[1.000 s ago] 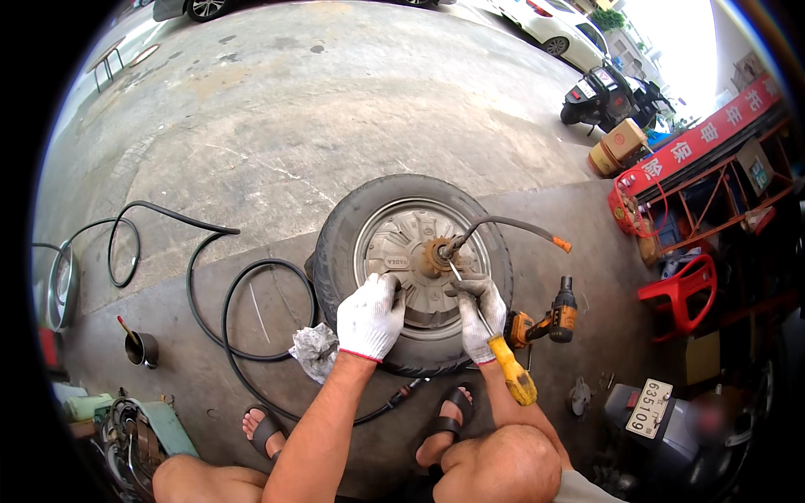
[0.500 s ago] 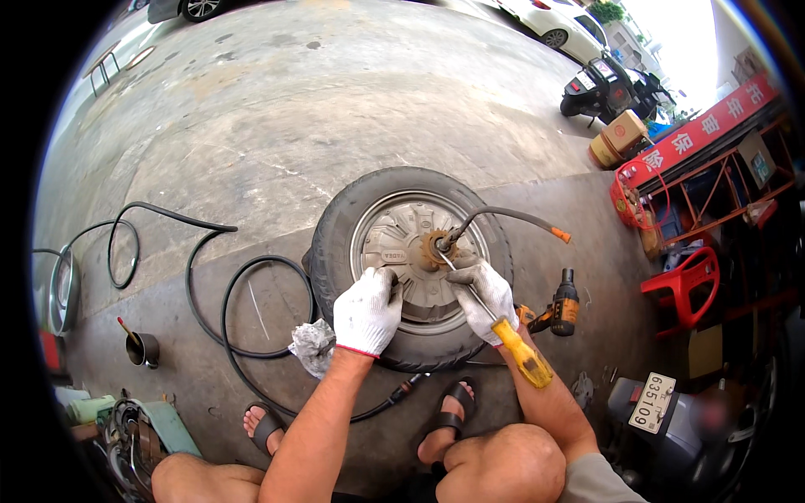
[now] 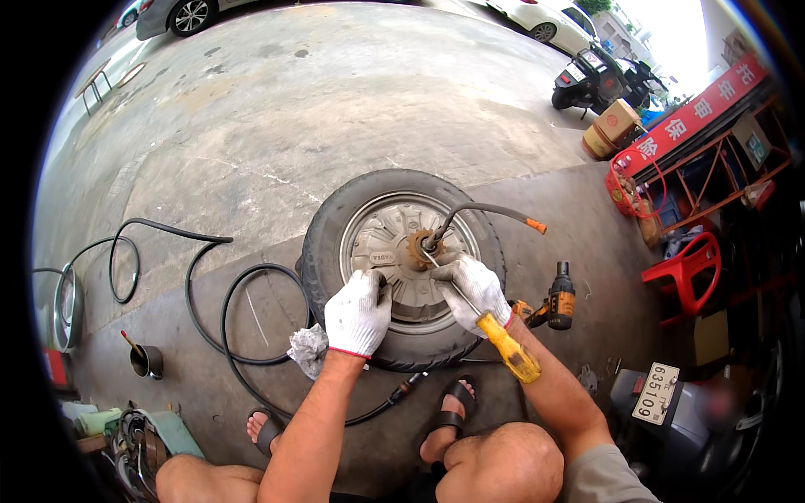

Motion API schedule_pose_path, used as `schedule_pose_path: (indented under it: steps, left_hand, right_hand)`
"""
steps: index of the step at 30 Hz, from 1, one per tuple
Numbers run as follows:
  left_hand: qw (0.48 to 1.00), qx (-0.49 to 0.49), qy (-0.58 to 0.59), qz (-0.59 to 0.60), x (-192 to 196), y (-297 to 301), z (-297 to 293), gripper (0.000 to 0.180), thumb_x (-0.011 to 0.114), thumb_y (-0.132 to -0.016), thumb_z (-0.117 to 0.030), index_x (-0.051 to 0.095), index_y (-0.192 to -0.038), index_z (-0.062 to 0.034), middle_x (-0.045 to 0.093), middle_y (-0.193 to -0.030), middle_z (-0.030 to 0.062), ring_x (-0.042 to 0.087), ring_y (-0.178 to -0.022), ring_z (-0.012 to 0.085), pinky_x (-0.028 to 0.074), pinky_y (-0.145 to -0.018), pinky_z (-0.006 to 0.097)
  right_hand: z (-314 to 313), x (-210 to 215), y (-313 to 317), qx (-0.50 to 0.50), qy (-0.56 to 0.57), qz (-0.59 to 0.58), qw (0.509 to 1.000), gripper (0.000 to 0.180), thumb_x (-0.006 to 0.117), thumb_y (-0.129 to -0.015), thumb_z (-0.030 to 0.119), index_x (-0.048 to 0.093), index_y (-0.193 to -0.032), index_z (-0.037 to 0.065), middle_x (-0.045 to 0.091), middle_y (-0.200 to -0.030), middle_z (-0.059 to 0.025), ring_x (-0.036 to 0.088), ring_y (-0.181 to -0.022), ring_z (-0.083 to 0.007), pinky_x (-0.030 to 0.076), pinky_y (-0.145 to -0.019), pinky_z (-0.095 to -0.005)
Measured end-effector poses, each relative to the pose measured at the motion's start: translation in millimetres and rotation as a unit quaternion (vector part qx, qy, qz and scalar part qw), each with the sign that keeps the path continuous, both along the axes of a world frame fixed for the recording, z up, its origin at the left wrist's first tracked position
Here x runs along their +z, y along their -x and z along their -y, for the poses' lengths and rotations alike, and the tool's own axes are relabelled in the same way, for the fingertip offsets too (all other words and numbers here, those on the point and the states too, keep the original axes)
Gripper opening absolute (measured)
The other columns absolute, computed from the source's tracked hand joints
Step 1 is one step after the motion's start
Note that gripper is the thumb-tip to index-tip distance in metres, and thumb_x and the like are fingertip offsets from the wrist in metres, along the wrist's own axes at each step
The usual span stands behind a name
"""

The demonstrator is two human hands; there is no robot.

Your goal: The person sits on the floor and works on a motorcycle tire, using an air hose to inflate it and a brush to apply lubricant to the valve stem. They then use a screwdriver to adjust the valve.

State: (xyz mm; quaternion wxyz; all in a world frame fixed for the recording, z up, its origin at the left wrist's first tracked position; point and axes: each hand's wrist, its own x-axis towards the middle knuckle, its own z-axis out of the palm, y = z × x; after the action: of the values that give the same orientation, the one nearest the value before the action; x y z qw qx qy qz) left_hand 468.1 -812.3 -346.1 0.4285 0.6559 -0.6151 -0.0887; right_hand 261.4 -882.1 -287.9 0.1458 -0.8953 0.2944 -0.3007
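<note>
A wheel with a black tyre (image 3: 323,251) and a grey metal hub (image 3: 377,235) lies flat in front of my feet. At its centre is a rusty toothed ring (image 3: 417,251), from which a dark cable (image 3: 495,207) with an orange end curves out to the right. My right hand (image 3: 472,293), in a white knitted glove, grips the metal shaft of a screwdriver (image 3: 510,348). Its yellow handle points back toward me, and its tip reaches the hub's centre. Over the wheel's near left part is my left hand (image 3: 359,317), gloved, fingers curled together; whatever they pinch is hidden.
An orange-and-black power drill (image 3: 560,298) stands right of the wheel. A black hose (image 3: 225,310) loops on the left, near a crumpled grey rag (image 3: 309,348) and a dark cup (image 3: 146,360). Farther right are a red plastic chair (image 3: 688,272) and a red basket (image 3: 625,189).
The whole view has shifted slightly. Against the wheel, both hands and the screwdriver stay almost where they were, with the screwdriver still at the hub's centre.
</note>
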Motion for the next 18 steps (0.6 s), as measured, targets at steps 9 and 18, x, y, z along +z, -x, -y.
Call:
schedule_pose_path:
  steps: [9, 18]
  left_hand:
    - [1.000, 0.001, 0.017, -0.008, -2.7, -1.7, 0.0, 0.014, 0.074, -0.082, -0.013, 0.063, -0.090, -0.0071, 0.064, -0.082, 0.0129, 0.066, -0.073, 0.0335, 0.054, -0.065, 0.040]
    - [1.000, -0.002, 0.025, -0.008, -5.5, -4.4, -0.1, 0.013, 0.074, -0.082, -0.013, 0.063, -0.090, -0.0086, 0.063, -0.081, 0.0114, 0.065, -0.071, 0.0324, 0.053, -0.063, 0.040]
  right_hand:
    - [-22.2, -25.9, -34.9, -0.124, 0.036, 0.094, 0.987, 0.024, 0.070, -0.078, -0.004, 0.064, -0.098, 0.006, 0.066, -0.095, -0.0138, 0.066, -0.084, -0.0345, 0.054, -0.075, -0.0406]
    - [-39.5, -38.0, -60.2, -0.237, 0.037, 0.109, 0.965, 0.019, 0.068, -0.080, -0.003, 0.063, -0.097, 0.005, 0.065, -0.095, -0.0141, 0.066, -0.083, -0.0350, 0.054, -0.075, -0.0408]
